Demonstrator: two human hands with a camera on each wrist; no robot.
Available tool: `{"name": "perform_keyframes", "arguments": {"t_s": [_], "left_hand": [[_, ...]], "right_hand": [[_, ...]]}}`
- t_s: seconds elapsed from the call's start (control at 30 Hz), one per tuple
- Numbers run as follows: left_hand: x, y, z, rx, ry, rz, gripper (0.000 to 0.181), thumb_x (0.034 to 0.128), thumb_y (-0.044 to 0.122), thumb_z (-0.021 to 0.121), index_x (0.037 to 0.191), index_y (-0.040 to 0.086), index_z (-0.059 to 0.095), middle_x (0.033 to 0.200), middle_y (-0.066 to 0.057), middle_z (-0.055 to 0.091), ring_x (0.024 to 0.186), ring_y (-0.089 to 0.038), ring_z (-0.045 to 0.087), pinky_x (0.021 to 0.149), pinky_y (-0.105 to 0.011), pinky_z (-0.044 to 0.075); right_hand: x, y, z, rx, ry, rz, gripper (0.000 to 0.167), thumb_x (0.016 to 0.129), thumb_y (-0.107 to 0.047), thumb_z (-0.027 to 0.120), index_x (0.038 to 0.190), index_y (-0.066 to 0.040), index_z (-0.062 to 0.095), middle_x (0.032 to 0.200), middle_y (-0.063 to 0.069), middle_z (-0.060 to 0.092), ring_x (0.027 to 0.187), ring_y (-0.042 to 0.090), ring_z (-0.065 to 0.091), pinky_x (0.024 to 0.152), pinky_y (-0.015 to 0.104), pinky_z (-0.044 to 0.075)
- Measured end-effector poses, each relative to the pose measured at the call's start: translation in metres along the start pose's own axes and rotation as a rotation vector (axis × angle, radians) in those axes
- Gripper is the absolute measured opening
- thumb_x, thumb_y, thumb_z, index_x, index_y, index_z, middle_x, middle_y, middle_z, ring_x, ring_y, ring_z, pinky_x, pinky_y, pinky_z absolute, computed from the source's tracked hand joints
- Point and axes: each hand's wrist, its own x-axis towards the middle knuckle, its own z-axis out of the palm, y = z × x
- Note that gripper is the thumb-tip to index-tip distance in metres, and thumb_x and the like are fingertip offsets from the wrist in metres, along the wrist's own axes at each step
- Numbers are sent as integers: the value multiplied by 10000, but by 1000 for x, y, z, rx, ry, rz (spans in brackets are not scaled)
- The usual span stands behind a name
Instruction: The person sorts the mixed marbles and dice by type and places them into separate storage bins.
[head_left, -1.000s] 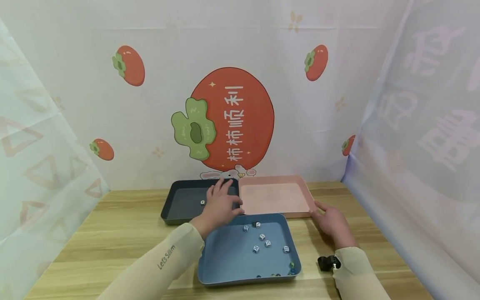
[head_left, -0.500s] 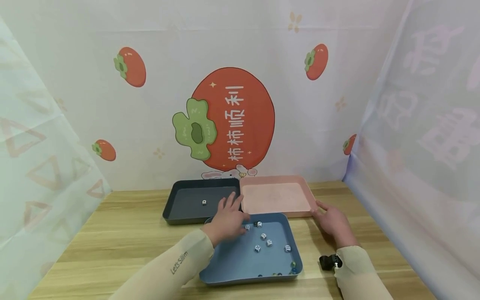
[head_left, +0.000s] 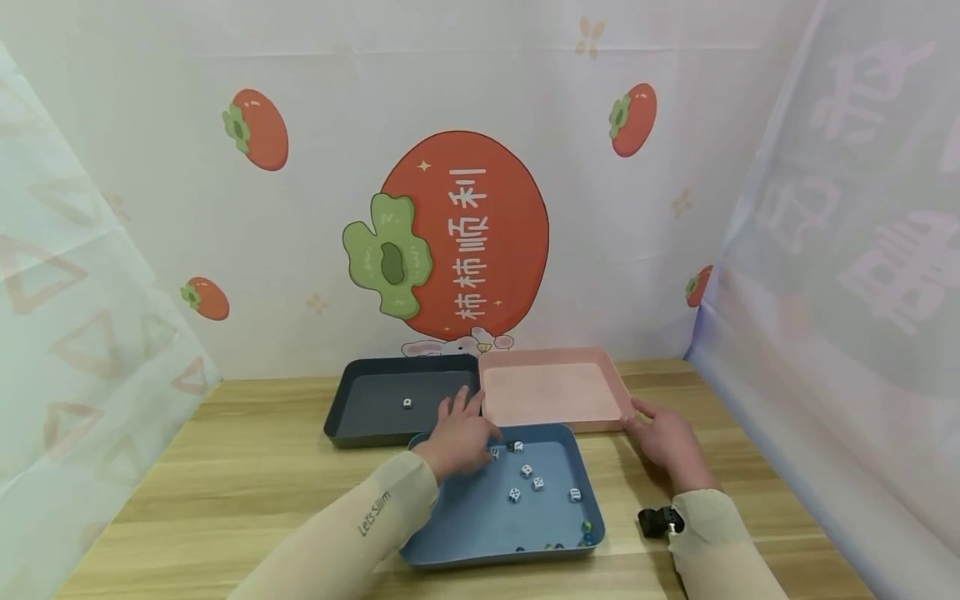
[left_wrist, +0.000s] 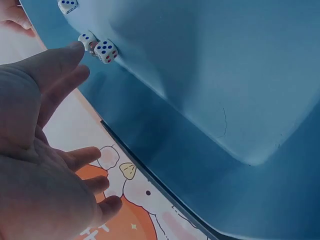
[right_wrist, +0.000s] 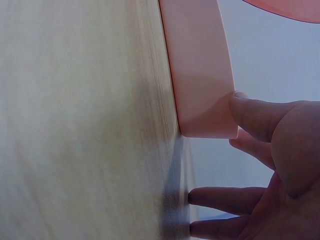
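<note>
My left hand is over the far left part of the blue tray, fingers spread. In the left wrist view its thumb and index finger point at two white dice, the nearer die with a small brownish bead beside it. No gap shows clearly between thumb and the farther die. My right hand holds the near right corner of the pink tray, thumb on the rim and index finger at the other side. Its other fingers reach down to the table.
Several more dice lie in the blue tray, with small glassy marbles along its near right edge. One die sits in the dark grey tray at the back left. Printed cloth walls the wooden table.
My left hand has come from over the dark grey tray, right and nearer, to the dice in the blue tray. The right hand has stayed at the pink tray's corner.
</note>
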Motion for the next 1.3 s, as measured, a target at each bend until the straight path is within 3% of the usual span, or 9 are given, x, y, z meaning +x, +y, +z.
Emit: {"name": "perform_keyframes", "arguments": {"t_s": [0.33,0.6,0.83,1.1,1.3], "left_hand": [[1,-1,4,-27,-23,-39,251,853,249,796,1102,275,784,1583,-159,303,1473,-424,101,1124,-625,116],[10,-7,1,-25,36,-41,224,875,129,712,1023,274,796,1551,-152,364,1466,-421,133,1117,-626,141],[15,-4,5,4,6,-30,193,867,188,746,1023,289,801,1577,-145,323,1473,-421,100,1123,-614,125],[15,0,8,24,-42,-19,125,869,193,741,927,287,801,1575,-147,330,1473,-431,75,1124,-613,121],[15,0,8,43,-40,3,64,844,273,779,786,294,760,1569,-157,333,1469,-449,75,1119,-620,137]], "right_hand": [[0,2,3,-11,-4,8,586,1037,-376,499,1496,-22,414,1396,368,428,1270,570,390,1012,646,329],[5,-2,1,4,-19,31,584,1046,-376,483,1520,-51,382,1436,355,392,1295,558,366,1023,643,318],[6,-2,0,-4,-18,25,577,1046,-363,491,1512,-38,389,1424,364,398,1286,557,379,1016,641,327],[4,-1,1,-1,-25,25,566,1045,-348,497,1506,-34,401,1409,369,412,1275,557,393,1010,638,338],[2,-1,2,1,-25,39,568,1047,-354,492,1510,-38,395,1422,364,402,1282,558,382,1008,644,334]]}}
